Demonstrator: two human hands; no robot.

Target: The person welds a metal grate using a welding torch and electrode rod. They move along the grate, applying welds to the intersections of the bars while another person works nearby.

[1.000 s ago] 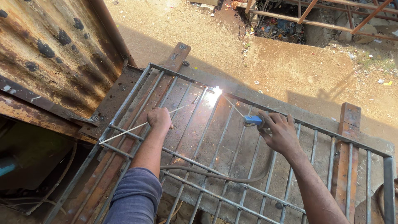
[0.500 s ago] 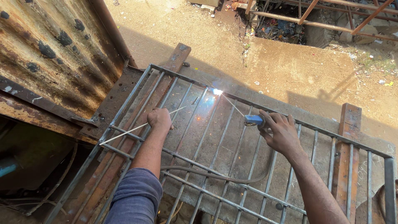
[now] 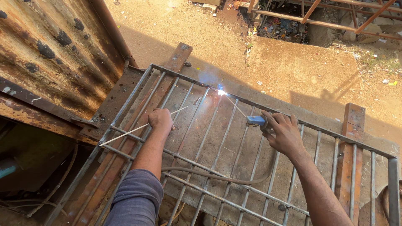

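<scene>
The grille is being welded at upper centre, holder gripped in the right hand, spare rods clenched in the left hand.

You're in an open-air welding yard — bare sandy ground under hard sun, no roof or floor. A steel grille lies flat across rusty beams, with a bright arc burning on one bar and a cable trailing under it. A rusted, pitted sheet leans at your left — and beyond the sand, a rubbish-strewn pit crossed by rusty frames.
</scene>
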